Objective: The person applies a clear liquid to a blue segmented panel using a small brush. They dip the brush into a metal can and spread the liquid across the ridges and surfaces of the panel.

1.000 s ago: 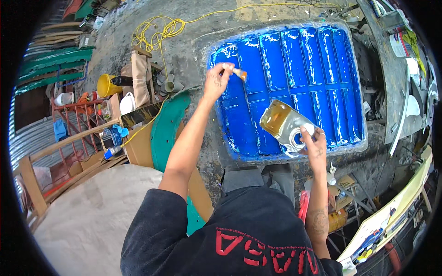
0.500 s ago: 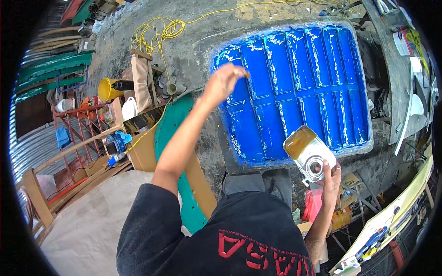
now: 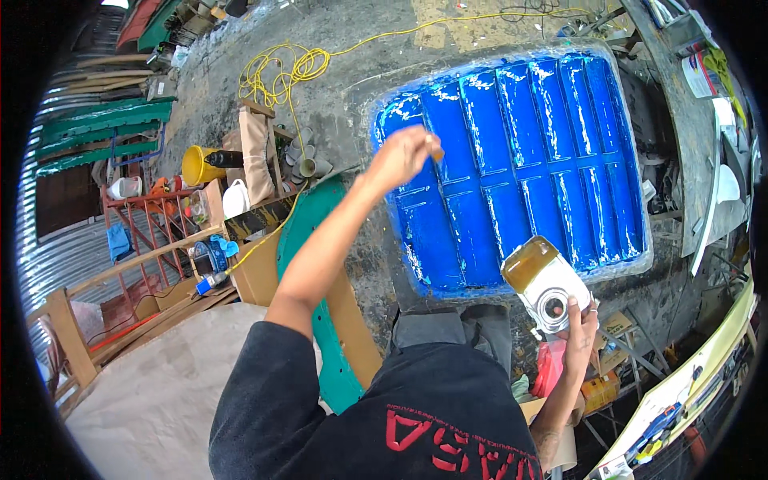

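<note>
A large blue ribbed mould-like panel (image 3: 472, 200) with white streaks and shiny patches lies in front of me. Over its left side, my left hand (image 3: 398, 158) is closed around a small brown pad-like piece (image 3: 438, 154), mostly hidden by the fingers. My right hand (image 3: 582, 326) grips a white metal can (image 3: 554, 280) beside the panel's near right edge. The can is tipped toward the panel, with a round ringed opening near my thumb. Its far end is amber-brown; whether that is its contents or its colour, I cannot tell.
A green curved panel (image 3: 300, 240) and cardboard lie to my left. Further left stand a wooden frame (image 3: 72, 328) and a yellow bucket (image 3: 200, 166). Coiled yellow cord (image 3: 300, 68) lies on the floor beyond. A grey bench (image 3: 688, 136) runs along the right.
My left hand has shifted slightly right and nearer, still with the brown piece. The can in my right hand appears a little lower and further right, as the whole view has shifted slightly.
</note>
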Available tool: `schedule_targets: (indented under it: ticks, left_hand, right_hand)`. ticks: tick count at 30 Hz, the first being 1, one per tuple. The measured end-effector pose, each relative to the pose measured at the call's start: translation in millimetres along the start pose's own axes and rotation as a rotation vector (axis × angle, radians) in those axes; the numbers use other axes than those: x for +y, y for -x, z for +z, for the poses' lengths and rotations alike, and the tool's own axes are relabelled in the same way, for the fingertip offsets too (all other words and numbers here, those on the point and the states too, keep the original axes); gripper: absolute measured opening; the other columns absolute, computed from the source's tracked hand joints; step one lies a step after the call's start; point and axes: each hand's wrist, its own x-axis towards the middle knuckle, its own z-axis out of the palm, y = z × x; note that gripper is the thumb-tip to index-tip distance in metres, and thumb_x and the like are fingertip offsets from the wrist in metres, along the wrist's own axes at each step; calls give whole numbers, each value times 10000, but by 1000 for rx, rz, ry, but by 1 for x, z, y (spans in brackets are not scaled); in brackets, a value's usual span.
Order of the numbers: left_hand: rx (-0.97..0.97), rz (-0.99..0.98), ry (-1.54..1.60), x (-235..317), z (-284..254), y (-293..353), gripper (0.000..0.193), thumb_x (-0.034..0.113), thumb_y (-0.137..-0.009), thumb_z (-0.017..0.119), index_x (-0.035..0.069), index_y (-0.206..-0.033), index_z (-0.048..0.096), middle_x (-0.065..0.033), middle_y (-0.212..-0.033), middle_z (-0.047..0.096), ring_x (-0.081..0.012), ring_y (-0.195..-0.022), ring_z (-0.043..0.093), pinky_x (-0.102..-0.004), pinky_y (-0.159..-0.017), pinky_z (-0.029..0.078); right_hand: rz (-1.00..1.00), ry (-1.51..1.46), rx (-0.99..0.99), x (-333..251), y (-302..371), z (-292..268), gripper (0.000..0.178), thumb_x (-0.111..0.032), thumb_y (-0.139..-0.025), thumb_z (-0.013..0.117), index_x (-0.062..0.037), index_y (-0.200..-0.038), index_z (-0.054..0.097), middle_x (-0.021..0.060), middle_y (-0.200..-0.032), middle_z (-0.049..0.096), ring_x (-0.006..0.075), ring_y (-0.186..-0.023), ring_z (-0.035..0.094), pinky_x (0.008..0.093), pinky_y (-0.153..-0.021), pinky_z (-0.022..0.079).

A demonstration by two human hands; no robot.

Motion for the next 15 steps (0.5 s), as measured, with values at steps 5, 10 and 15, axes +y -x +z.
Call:
schedule_targets:
  ticks: [5, 10, 15]
  left_hand:
    - [248, -38, -146, -45, -46, -59, 145, 105, -960, 583, 29, -936, 704, -164, -942, 706, -358, -925, 685, -420, -808, 542]
    - [159, 191, -420, -30, -18, -28, 141, 109, -939, 604, 62, -1038, 692, -138, -990, 688, -341, -902, 659, -417, -799, 531]
    - [-96, 202, -321, 13, 7, 10, 128, 92, -918, 631, 54, -1024, 691, -137, -986, 682, -326, -904, 659, -410, -795, 529]
  right_hand:
    - [-32, 34, -57, 8, -1, -11, 650, -411, -975, 629, 36, -1407, 441, 130, -1185, 620, 161, -990, 661, 262, -568, 580]
    - [-33, -9, -33, 15, 4, -17, 592, -361, -981, 638, 44, -1374, 458, 114, -1136, 630, 134, -947, 654, 240, -576, 549]
    - [17, -53, 0, 0, 14, -19, 570, -287, -992, 651, 65, -1379, 423, 99, -1085, 640, 120, -916, 647, 232, -585, 518]
